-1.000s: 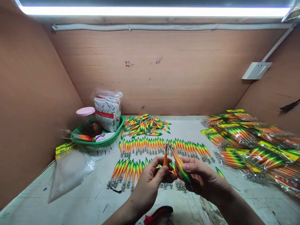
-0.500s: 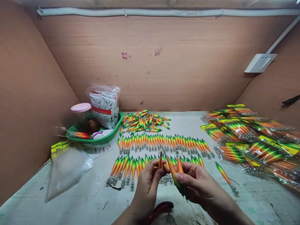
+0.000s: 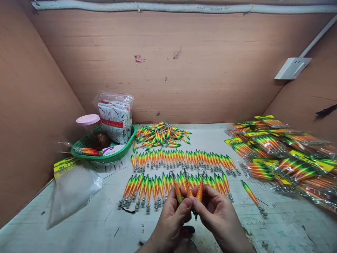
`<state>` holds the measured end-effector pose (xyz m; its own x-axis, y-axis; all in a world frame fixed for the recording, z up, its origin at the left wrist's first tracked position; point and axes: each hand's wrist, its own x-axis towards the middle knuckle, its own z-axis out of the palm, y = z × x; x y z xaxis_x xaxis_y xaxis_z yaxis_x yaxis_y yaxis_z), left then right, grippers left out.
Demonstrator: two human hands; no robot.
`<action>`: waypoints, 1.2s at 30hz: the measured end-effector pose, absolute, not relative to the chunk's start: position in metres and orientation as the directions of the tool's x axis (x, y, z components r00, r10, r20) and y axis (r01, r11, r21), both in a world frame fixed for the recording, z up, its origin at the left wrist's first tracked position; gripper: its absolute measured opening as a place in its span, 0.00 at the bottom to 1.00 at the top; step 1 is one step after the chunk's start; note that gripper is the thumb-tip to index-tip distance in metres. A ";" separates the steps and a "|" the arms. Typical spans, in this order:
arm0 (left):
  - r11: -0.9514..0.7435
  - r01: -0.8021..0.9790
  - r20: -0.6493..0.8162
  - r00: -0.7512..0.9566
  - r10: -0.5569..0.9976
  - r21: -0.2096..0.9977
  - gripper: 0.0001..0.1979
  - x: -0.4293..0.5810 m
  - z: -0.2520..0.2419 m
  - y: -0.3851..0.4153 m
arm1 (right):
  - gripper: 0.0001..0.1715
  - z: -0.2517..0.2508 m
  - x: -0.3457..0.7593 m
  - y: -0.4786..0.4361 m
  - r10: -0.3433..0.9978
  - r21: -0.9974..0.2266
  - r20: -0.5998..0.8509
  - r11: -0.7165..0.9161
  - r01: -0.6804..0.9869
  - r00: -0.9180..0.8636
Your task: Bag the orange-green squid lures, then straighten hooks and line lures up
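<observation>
My left hand (image 3: 175,214) and my right hand (image 3: 217,214) meet at the lower middle, thumbs side by side. Between them are orange-and-green fishing lures (image 3: 189,188), metal hooks pointing up. The left fingers are closed on the leftmost one, the right fingers on the others; their lower ends are mostly hidden. Just beyond the hands lies a row of similar lures (image 3: 149,189), hooks toward me. Behind it runs a second row (image 3: 168,158), and farther back is a loose pile of lures (image 3: 160,135). A single lure (image 3: 252,196) rests to the right.
Packed lures in clear bags (image 3: 284,151) are heaped at the right. At the left stand a green basket (image 3: 123,153) with a pink-lidded jar (image 3: 88,120) and a bag of packets (image 3: 116,117), and empty plastic bags (image 3: 75,189). A red-and-black tool (image 3: 188,230) lies partly under my hands.
My hands have come together, and the held lures now stand more upright and fanned between them. The right hand has moved left. The camera view has shifted slightly.
</observation>
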<state>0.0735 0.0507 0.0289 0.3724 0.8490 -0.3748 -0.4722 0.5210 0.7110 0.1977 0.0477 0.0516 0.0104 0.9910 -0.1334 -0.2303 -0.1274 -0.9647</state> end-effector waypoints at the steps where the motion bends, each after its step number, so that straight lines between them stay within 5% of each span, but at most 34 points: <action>1: 0.519 -0.470 -0.380 0.363 0.851 0.714 0.26 0.075 0.028 0.050 | 0.22 0.052 0.197 0.048 0.990 -0.962 -0.134 -0.121 -0.243 0.034; 5: 0.512 -0.486 -0.367 0.365 0.855 0.709 0.24 0.078 0.026 0.050 | 0.21 0.050 0.197 0.047 0.984 -0.957 -0.150 -0.121 -0.264 0.092; 14: 0.519 -0.455 -0.393 0.347 0.852 0.724 0.25 0.076 0.025 0.049 | 0.22 0.045 0.207 0.048 0.992 -0.966 -0.107 -0.120 -0.229 -0.069; 25: 0.398 -0.403 -0.256 0.362 0.896 0.824 0.23 0.072 0.014 0.054 | 0.16 0.035 0.215 0.054 0.992 -0.981 -0.070 -0.050 -0.186 0.102; 31: 0.443 -0.348 -0.262 0.457 0.850 0.826 0.21 0.069 0.011 0.051 | 0.17 0.038 0.207 0.058 0.993 -0.913 -0.113 -0.086 -0.398 0.044; 36: 0.519 -0.413 -0.292 0.497 0.817 0.748 0.26 0.072 0.015 0.053 | 0.18 0.031 0.201 0.057 0.983 -0.901 -0.171 -0.131 -0.413 0.063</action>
<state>0.0717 0.0526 0.0153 0.4969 0.8171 -0.2924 -0.4135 0.5191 0.7480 0.2012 0.0571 0.0315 0.0629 0.9832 -0.1715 -0.4130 -0.1308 -0.9013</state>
